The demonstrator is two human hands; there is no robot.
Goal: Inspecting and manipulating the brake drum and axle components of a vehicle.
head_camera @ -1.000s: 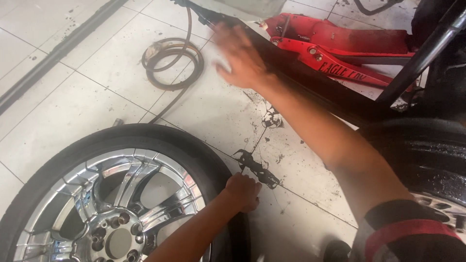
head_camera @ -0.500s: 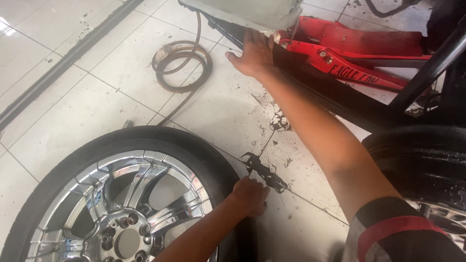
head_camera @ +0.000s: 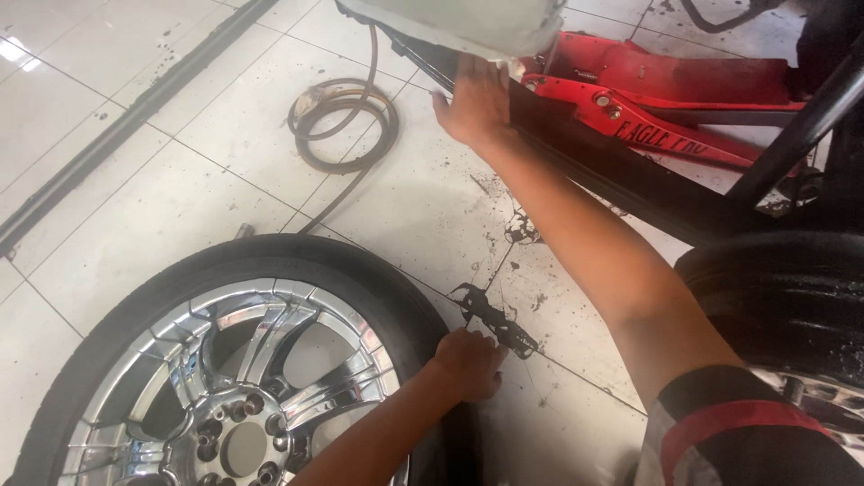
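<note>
Gripping the tyre's sidewall edge w/ the left hand, fingers curled shut on the rubber, wheel lying flat on the tiled floor. Right hand is spread open, reaching to the red floor jack. Chrome rim looks heavy & slick imo; rubber's the better hold.

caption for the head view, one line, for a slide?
Right hand reaches to the red floor jack while the left hand grips the tyre of a chrome wheel.
</note>
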